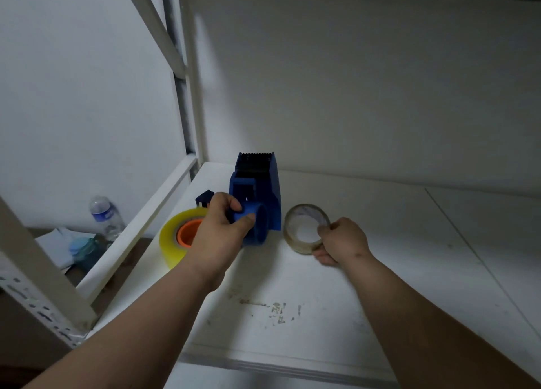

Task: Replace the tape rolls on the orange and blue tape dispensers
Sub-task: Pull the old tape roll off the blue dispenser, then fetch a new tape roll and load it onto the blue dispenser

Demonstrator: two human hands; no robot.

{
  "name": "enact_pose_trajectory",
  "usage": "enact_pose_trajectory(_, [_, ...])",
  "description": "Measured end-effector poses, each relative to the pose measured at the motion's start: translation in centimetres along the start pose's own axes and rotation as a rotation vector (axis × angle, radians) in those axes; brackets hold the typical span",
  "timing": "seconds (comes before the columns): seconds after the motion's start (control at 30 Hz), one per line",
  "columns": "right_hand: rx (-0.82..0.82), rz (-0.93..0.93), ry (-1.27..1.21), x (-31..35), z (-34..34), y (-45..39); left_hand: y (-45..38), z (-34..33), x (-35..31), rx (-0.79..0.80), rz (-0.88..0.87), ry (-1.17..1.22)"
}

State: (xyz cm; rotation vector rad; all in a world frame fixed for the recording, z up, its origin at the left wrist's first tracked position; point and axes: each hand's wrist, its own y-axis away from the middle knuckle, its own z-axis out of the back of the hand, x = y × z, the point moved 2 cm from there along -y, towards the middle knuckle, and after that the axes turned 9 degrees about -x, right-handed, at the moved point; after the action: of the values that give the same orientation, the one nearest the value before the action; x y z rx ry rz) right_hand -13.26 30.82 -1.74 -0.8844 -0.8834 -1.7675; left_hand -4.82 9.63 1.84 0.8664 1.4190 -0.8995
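left hand (222, 227) grips blue spool (248, 214) | right hand (341, 240) grips clear roll (306, 227) | blue dispenser (259, 189) upright, blade rearward

The white shelf (380, 286) lay open to the front and right. The blue dispenser (260, 189), the yellow roll (172, 239) and the shelf post (193, 75) crowded the left.

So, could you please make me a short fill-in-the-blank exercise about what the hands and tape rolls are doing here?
1. The left hand grips the ____ spool at the blue dispenser.
2. The right hand holds the ____ tape roll.
3. The yellow tape roll has an ____ core.

Missing words: blue; clear; orange
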Motion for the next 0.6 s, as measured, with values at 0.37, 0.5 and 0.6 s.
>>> enact_pose_trajectory(0.37, [-0.164,0.186,0.149,1.1,0.3,2.3,-1.3,-0.1,0.2,0.160,0.028,-0.012])
enact_pose_trajectory(0.5, [-0.055,0.287,-0.160,2.5,0.3,5.0,-0.8,-0.8,0.1,0.245,0.070,0.049])
enact_pose_trajectory(0.6, [0.135,0.236,-0.319,2.0,0.3,6.1,-0.1,-1.8,0.1,0.313,0.116,0.070])
